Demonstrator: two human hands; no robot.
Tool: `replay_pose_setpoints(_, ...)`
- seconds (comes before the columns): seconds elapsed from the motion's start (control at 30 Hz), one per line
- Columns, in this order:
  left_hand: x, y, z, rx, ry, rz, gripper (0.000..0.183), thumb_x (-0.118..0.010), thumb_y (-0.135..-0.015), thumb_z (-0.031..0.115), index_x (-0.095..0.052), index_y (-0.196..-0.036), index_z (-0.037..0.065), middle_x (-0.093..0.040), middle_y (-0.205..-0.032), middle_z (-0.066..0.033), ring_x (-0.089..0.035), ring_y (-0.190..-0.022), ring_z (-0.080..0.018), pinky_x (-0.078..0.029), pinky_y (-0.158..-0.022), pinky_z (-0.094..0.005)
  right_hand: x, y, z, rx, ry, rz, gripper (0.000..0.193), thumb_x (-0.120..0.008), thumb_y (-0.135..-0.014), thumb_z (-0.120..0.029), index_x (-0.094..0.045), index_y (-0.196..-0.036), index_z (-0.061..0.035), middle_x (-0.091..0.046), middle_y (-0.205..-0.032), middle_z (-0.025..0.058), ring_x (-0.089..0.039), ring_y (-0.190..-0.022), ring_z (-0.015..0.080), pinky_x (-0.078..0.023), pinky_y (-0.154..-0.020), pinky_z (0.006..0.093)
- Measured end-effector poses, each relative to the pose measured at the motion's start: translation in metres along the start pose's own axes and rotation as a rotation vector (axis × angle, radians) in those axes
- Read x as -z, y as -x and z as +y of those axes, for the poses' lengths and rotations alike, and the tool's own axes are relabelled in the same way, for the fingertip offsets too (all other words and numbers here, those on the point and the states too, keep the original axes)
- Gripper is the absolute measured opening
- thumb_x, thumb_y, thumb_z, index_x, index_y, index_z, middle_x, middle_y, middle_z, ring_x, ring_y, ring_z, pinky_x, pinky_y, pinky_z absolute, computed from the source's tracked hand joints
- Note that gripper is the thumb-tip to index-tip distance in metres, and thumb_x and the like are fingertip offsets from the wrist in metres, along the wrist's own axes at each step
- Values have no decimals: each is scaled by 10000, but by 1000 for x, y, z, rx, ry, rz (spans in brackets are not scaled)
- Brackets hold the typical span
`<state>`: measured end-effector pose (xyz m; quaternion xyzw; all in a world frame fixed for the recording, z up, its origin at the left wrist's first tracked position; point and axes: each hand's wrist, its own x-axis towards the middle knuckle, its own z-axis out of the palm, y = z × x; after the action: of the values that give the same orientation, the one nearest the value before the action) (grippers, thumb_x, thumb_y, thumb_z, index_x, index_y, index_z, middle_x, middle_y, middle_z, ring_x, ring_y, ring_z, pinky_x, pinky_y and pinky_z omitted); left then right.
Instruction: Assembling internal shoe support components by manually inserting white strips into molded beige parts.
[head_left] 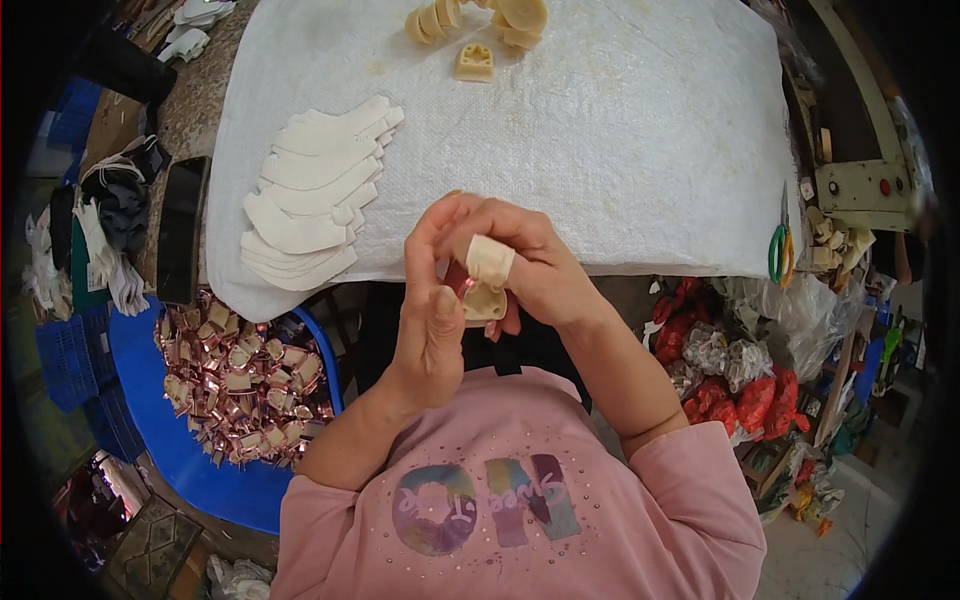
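Just in front of my chest, my two hands meet around a small cream plastic block [485,303] that looks like a shoe heel. My left hand [428,325] closes on its left side, thumb pointing up. From the right, my right hand [535,255] curls its fingers over the top of it. A cream wrap [490,260] covers my right thumb. Glimpses of pink shiny material show between the fingers, partly hidden. To the left on the table lies a fanned stack of white curved cut pieces [310,190].
A white woven sheet [600,150] covers the table. Several cream heels [475,63] sit at its far side. On the left stand a phone [183,230] and a blue tub [240,500] of pink metallic pieces. Scissors [780,250] hang at the right edge, near a green machine [865,190].
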<state>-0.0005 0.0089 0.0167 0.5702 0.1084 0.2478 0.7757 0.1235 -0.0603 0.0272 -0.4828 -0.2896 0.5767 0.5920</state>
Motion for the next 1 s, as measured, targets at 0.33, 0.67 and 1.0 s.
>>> replay_pose_setpoints(0.33,-5,2,-5,-89,-213,170,484,-317,-971,370,-315,-1247,-27,-477,-998,-95,-480,-755,-73,-409,-625,-191,-11,-1,43,596,436,150,210,-469,-934,-236,-571,-1035,-82,-563,-967,32,-439,-958,243,-327,-884,345)
replay_pose_setpoints(0.67,-2,1,-10,-115,-125,199,356,-363,-944,182,-331,-1253,10,-431,-1110,-66,-422,-955,-97,-359,-836,-247,-23,1,45,671,309,190,319,-390,-955,-169,-473,-1239,-49,-485,-1134,108,-486,-993,215,-386,-885,311)
replay_pose_setpoints(1.0,17,-3,-6,139,350,85,712,-256,-924,591,-152,-1422,93,-534,-998,-52,-496,-706,-106,-403,-573,-236,-11,3,16,446,370,407,348,-532,-915,-250,-512,-1183,-29,-501,-895,77,-531,-693,156,-448,-571,282)
